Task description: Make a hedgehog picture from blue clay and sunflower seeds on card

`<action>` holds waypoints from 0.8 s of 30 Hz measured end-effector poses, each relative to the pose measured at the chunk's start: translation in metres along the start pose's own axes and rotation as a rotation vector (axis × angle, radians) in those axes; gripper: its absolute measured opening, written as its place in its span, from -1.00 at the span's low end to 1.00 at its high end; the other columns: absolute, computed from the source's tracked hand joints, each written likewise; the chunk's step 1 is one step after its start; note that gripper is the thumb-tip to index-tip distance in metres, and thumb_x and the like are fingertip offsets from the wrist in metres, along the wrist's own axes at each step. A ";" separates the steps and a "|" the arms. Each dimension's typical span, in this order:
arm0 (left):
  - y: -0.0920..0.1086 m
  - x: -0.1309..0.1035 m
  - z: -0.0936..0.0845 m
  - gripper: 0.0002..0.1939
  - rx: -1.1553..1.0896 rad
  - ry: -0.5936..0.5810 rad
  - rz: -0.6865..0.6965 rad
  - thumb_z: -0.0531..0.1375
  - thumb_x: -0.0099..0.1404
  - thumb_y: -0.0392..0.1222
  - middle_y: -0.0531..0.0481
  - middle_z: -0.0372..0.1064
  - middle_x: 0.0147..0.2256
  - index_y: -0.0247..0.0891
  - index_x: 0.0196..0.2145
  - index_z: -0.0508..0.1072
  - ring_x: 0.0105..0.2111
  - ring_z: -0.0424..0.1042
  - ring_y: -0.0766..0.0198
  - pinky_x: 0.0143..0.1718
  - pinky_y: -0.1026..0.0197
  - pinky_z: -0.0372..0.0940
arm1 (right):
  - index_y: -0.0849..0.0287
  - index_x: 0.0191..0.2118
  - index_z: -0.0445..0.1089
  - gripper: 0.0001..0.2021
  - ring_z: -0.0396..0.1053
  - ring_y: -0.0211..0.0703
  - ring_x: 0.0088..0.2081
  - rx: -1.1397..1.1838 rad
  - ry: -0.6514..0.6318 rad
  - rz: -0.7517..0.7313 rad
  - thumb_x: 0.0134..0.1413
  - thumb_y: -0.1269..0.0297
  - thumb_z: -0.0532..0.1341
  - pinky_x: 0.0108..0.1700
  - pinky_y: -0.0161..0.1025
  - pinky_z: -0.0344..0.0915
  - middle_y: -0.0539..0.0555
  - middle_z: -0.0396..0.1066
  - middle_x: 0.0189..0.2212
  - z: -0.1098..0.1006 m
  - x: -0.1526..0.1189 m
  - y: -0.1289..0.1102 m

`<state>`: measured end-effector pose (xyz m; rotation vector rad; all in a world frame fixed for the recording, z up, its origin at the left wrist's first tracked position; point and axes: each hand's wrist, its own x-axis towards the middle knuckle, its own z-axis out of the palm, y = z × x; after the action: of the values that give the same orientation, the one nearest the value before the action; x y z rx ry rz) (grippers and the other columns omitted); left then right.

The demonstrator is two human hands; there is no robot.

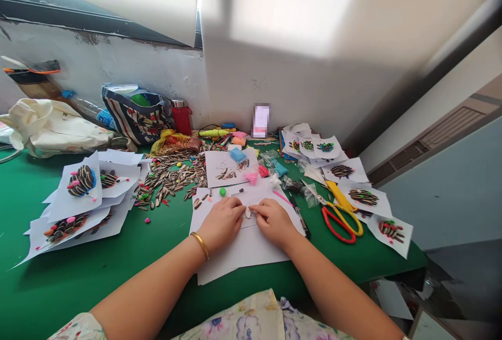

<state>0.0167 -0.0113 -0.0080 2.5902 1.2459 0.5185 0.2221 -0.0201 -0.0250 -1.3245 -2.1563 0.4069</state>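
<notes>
Green table point(160, 272) beside pale wall point(231, 89); left hand point(223, 222) and right hand point(273, 222), both curled, flank a white piece point(247, 214); grasp cannot be determined.

This looks like a craft corner in a room, maybe at home. A green table point(157, 238) by a patchy wall point(157, 60) has lots of striped seeds point(172, 172), bright blue clay point(238, 155), big scissors point(338, 223) and seed pictures point(82, 182). A striped bag point(131, 112) and a red bottle point(181, 119) sit at the back.
</notes>
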 end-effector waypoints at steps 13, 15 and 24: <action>-0.001 0.001 0.000 -0.77 -0.005 0.008 -0.002 0.14 0.32 -0.33 -0.13 0.41 -0.12 -0.23 -0.11 0.53 -0.09 0.36 0.07 0.01 -0.01 0.30 | 0.04 -0.02 0.54 -0.58 0.32 -0.11 -0.22 -0.023 -0.013 0.010 0.08 0.56 0.13 -0.13 -0.19 0.30 0.08 0.39 -0.31 0.001 0.001 -0.001; 0.000 0.001 0.000 -0.77 -0.003 0.004 -0.001 0.14 0.31 -0.34 -0.13 0.42 -0.12 -0.24 -0.12 0.53 -0.09 0.37 0.07 0.01 -0.01 0.30 | 0.02 -0.02 0.55 -0.57 0.32 -0.10 -0.22 -0.058 -0.039 0.014 0.07 0.56 0.14 -0.12 -0.18 0.29 0.08 0.38 -0.31 0.001 0.001 -0.002; -0.001 0.002 0.001 -0.78 -0.014 0.036 0.002 0.11 0.34 -0.34 -0.15 0.43 -0.14 -0.27 -0.13 0.53 -0.11 0.38 0.08 -0.02 0.00 0.31 | 0.01 0.03 0.51 -0.53 0.30 -0.11 -0.20 -0.044 -0.039 0.011 0.07 0.56 0.13 -0.10 -0.19 0.27 0.07 0.36 -0.28 0.000 0.000 -0.002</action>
<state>0.0176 -0.0097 -0.0086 2.5823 1.2466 0.5746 0.2202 -0.0210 -0.0243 -1.3637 -2.2021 0.3950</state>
